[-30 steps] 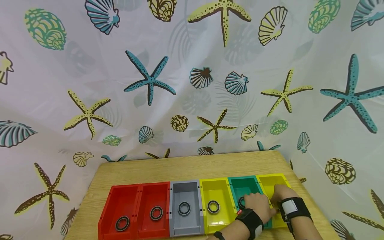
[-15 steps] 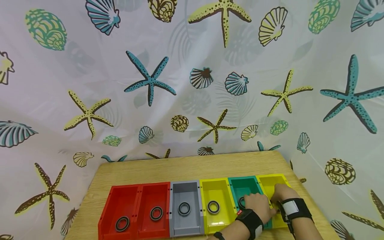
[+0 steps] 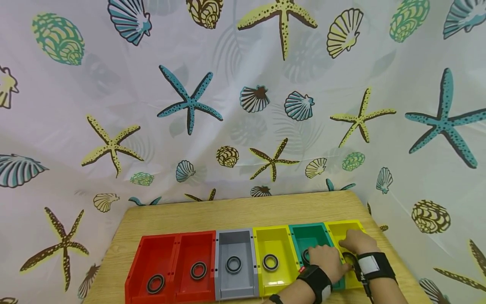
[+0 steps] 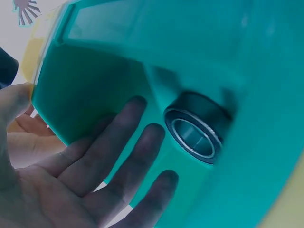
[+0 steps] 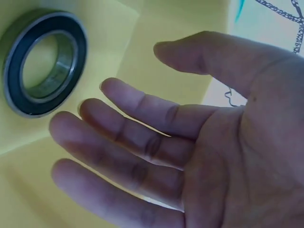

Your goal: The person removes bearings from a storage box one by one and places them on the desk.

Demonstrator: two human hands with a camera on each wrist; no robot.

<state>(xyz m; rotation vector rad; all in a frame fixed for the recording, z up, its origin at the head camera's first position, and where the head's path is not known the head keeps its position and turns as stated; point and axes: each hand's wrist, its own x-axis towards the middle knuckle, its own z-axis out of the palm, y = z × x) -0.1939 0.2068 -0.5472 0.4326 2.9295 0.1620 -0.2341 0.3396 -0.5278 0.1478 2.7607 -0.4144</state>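
In the head view, my left hand (image 3: 325,261) reaches into the green bin (image 3: 308,230). The left wrist view shows its fingers (image 4: 128,156) extended and loosely spread, with the thumb at the bin's rim. A black-sealed metal ball bearing (image 4: 194,126) lies in that bin, just past the fingertips. My right hand (image 3: 358,242) is over the rightmost yellow bin (image 3: 343,228). Seen from the right wrist, its fingers (image 5: 114,166) are relaxed and hold nothing, the thumb raised apart. Another ball bearing (image 5: 45,61) stands out beyond those fingertips against the yellow bin.
More bins line up to the left: a yellow bin (image 3: 275,240), a grey bin (image 3: 233,238) and two red bins (image 3: 195,245). Each has one bearing in it. All sit on a wooden table (image 3: 243,211) with a shell-patterned curtain (image 3: 228,63) behind.
My right hand has risen slightly and turned in the rightmost yellow bin, its thumb side more uncovered. My left hand has stayed where it was, and the other bearings have not moved.
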